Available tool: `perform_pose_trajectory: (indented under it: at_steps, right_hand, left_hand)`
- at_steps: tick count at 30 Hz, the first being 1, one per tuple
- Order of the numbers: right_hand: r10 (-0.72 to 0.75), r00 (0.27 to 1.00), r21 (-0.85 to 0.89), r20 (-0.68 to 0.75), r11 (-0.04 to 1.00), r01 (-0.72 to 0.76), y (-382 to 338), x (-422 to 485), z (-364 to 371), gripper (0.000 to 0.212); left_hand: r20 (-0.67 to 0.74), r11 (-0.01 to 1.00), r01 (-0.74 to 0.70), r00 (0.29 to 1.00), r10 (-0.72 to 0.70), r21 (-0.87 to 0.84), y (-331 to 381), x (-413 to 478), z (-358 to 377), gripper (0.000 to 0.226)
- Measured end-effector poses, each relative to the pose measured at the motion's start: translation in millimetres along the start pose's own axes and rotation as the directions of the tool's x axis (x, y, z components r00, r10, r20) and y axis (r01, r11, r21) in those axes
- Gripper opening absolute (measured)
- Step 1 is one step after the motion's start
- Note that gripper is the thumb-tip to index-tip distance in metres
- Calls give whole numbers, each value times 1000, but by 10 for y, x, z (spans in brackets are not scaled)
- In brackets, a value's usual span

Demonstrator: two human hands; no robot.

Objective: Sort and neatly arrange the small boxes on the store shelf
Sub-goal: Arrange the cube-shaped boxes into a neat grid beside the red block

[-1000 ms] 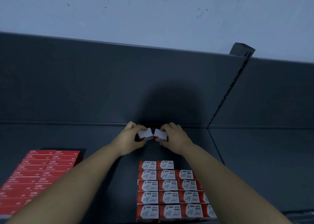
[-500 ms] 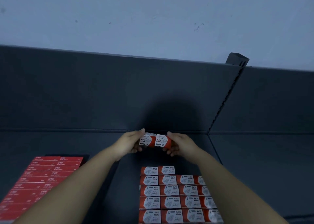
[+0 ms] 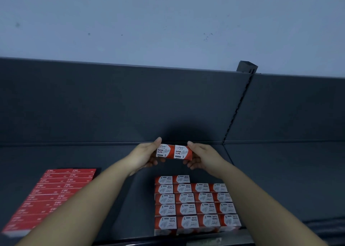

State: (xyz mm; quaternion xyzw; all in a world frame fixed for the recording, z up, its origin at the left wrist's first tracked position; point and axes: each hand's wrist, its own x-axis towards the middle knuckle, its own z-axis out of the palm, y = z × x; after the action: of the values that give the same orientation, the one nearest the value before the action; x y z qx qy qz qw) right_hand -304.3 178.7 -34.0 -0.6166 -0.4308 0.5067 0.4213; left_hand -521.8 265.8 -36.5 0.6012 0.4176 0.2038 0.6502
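Two small red-and-white paper clip boxes sit side by side in the air above the shelf, printed faces toward me. My left hand (image 3: 144, 155) grips the left box (image 3: 164, 151), thumb on its top edge. My right hand (image 3: 202, 156) grips the right box (image 3: 183, 152) in the same way. The two boxes touch end to end. Below them, several rows of the same paper clip boxes (image 3: 194, 203) stand packed on the dark shelf (image 3: 280, 180); the rearmost row holds only two boxes.
A flat block of red boxes (image 3: 50, 195) lies at the shelf's left. A dark back panel (image 3: 112, 106) rises behind, and a slotted upright post (image 3: 240, 100) splits it at right. Bare shelf surface lies right of the stacked boxes.
The two boxes turned from showing their white ends to showing their printed faces, and my hands brought them together and drew them slightly toward me.
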Motion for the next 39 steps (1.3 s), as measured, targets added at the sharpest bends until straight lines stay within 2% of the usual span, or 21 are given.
perform_pose_trajectory:
  at_steps: [6, 15, 28, 32, 37, 39]
  right_hand:
    - [-22, 999, 4, -23, 1000, 23, -14, -188, -51, 41]
    - [-23, 998, 33, -67, 999, 25, -40, -436, -147, 42]
    - [-28, 997, 32, -67, 999, 30, -6, -680, -263, 38]
    - [-33, 997, 34, -66, 999, 36, 9, -745, -333, 36]
    - [-32, 995, 91, -91, 995, 40, 57, -770, -416, 35]
    - [-23, 994, 99, -106, 994, 34, 84, -778, -453, 36]
  left_hand:
    - [28, 994, -63, 998, 61, 92, 48, -148, 110, 57]
    - [-5, 962, -172, 984, 177, 211, 172, -322, 341, 51]
    - [25, 943, -175, 984, 175, 284, 156, -464, 519, 52]
    - [45, 927, -233, 972, 230, 294, 117, -425, 586, 49]
    - [4, 814, -340, 924, 383, 472, 125, -399, 762, 38]
    - [16, 786, -357, 914, 404, 504, 151, -395, 816, 35]
